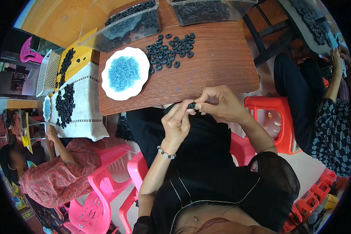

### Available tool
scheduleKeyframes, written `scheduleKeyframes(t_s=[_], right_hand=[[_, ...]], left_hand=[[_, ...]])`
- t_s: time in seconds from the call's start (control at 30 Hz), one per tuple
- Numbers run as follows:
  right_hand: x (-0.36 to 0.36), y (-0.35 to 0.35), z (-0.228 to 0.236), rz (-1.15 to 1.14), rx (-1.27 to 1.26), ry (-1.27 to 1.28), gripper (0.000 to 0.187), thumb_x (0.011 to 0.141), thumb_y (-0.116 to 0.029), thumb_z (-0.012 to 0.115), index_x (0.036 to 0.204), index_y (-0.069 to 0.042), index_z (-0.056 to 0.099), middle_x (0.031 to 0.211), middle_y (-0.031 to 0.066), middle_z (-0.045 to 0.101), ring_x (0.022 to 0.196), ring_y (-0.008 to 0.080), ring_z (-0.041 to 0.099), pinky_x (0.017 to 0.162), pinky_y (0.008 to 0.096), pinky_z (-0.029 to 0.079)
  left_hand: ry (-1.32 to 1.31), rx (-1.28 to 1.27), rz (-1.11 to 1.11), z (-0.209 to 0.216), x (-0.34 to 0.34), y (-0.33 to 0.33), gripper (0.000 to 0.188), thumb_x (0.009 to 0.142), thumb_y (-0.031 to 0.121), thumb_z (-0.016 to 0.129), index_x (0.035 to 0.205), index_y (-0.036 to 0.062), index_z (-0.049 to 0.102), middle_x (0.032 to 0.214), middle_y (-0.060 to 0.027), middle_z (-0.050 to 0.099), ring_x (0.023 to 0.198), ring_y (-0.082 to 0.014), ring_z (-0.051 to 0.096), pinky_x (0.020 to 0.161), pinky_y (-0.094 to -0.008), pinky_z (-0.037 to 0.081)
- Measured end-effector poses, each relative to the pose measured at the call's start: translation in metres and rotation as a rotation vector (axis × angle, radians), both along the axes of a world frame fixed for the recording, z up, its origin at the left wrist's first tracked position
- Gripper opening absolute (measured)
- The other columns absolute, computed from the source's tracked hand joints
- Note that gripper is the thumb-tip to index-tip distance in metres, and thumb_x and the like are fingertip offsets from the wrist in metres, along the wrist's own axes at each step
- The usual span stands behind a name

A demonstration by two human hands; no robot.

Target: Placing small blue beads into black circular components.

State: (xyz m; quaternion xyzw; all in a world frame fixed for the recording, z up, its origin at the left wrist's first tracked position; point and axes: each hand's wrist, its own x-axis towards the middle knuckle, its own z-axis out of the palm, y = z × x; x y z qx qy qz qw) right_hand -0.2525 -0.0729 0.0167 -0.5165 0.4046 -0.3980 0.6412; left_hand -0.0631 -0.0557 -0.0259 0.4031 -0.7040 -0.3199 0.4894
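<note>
My left hand [177, 121] and my right hand [221, 103] meet just off the near edge of the brown table [218, 62]. Between their fingertips is a small black piece [191, 105], pinched from both sides. Whatever else the right fingers may hold is too small to make out. A loose group of similar black pieces [171, 50], rounded and with holes, lies on the far part of the table. To the left of them stands a white scalloped plate [108, 87] with a heap of tiny pale-blue beads [124, 73].
Two clear plastic boxes [144, 33] [214, 19] of black pieces stand at the table's far edge. On the left, a person [62, 171] works at a cloth-covered table [87, 103]; another person [331, 128] sits at the right. A red stool [286, 128] stands beside my right arm.
</note>
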Motion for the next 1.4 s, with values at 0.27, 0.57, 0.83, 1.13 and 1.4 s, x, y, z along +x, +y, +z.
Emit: scheduleKeyframes(t_s=[0.27,0.57,0.83,1.13,1.4], right_hand=[[-0.001,0.003,-0.003,-0.007,-0.004,0.012,0.009,0.090,-0.002,0.068,0.086,0.004,0.065,0.079,0.0051,0.067,0.070,0.0072,0.062,0.060,0.0226,0.050],[-0.007,-0.004,-0.001,0.118,0.102,-0.056,0.012,0.090,-0.007,0.071,0.084,0.002,0.065,0.079,0.0049,0.068,0.069,0.0081,0.063,0.062,0.0225,0.050],[-0.013,-0.018,-0.025,0.231,0.109,-0.230,0.024,0.088,-0.011,0.076,0.106,0.001,0.065,0.096,0.0081,0.070,0.085,0.0109,0.065,0.071,0.0232,0.053],[-0.003,-0.015,-0.012,0.455,0.221,-0.419,0.054,0.095,-0.030,0.068,0.133,0.005,0.056,0.122,0.0144,0.063,0.113,0.0208,0.062,0.096,0.0354,0.054],[-0.004,-0.009,-0.017,0.449,0.180,-0.420,0.052,0.096,-0.033,0.067,0.129,0.007,0.060,0.120,0.0141,0.066,0.112,0.0202,0.063,0.097,0.0350,0.053]], left_hand=[[-0.043,-0.038,-0.026,0.005,0.002,-0.001,0.028,0.091,-0.010,0.062,0.117,-0.0020,0.068,0.098,-0.0147,0.071,0.075,-0.0177,0.071,0.067,-0.0254,0.058],[-0.051,-0.061,-0.066,0.003,0.007,0.001,0.030,0.088,-0.011,0.064,0.116,-0.0011,0.068,0.097,-0.0153,0.071,0.072,-0.0181,0.071,0.063,-0.0259,0.058],[-0.134,-0.047,-0.037,0.023,0.010,-0.001,0.030,0.084,-0.002,0.070,0.114,0.0054,0.072,0.095,-0.0117,0.070,0.082,-0.0284,0.068,0.071,-0.0369,0.053],[-0.349,-0.225,0.079,0.044,0.011,0.000,0.027,0.081,0.011,0.074,0.107,0.0170,0.077,0.106,-0.0066,0.059,0.118,-0.0354,0.055,0.096,-0.0461,0.041],[-0.296,-0.190,0.044,0.044,0.009,0.002,0.027,0.077,0.003,0.075,0.102,0.0138,0.079,0.104,-0.0066,0.059,0.123,-0.0342,0.052,0.101,-0.0472,0.042]])
